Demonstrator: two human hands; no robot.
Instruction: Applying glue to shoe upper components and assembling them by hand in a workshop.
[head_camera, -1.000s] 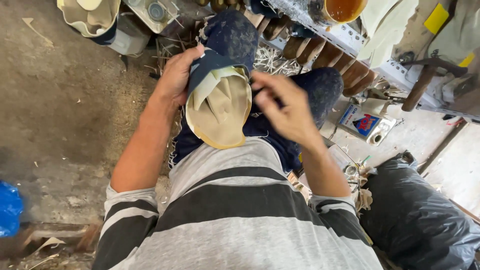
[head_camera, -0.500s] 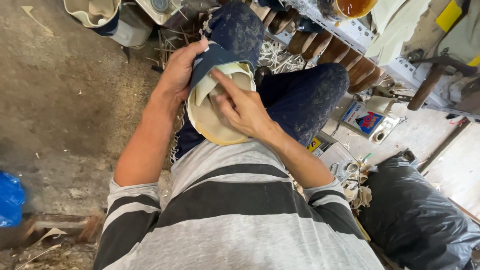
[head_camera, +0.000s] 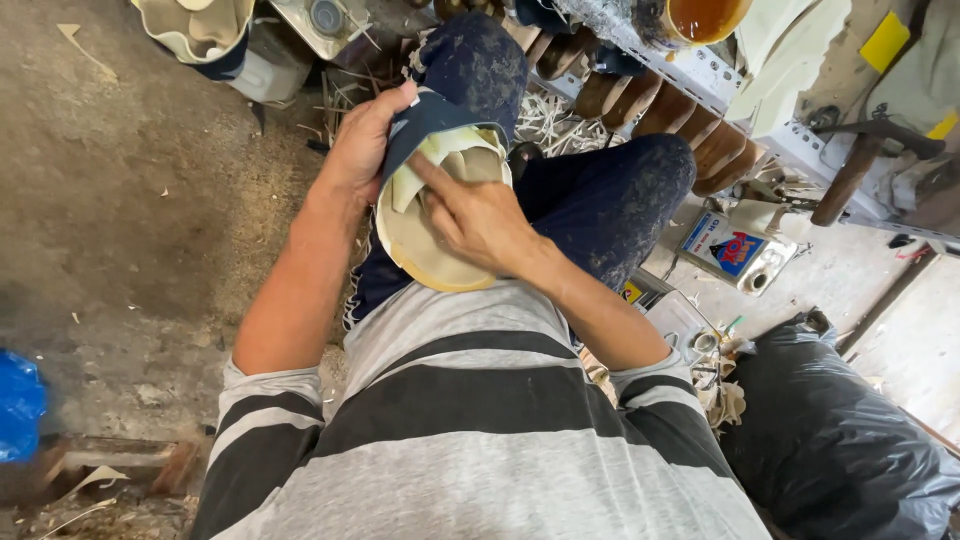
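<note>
Workshop floor, cans (head_camera: 742, 250), bag (head_camera: 850, 430), shoe (head_camera: 440, 215)

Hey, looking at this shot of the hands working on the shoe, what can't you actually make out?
- Head view: the middle of the cream sole is hidden under the right hand.
- Head view: the left hand has its fingertips tucked behind the dark blue shoe upper.
- Head view: the orange tub is cut off by the top edge.
- Head view: the blue bag is cut off by the left edge.

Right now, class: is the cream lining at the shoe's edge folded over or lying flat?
Folded over. The cream lining curls across the pale sole; the right hand presses it while the left hand grips the navy upper.
</note>
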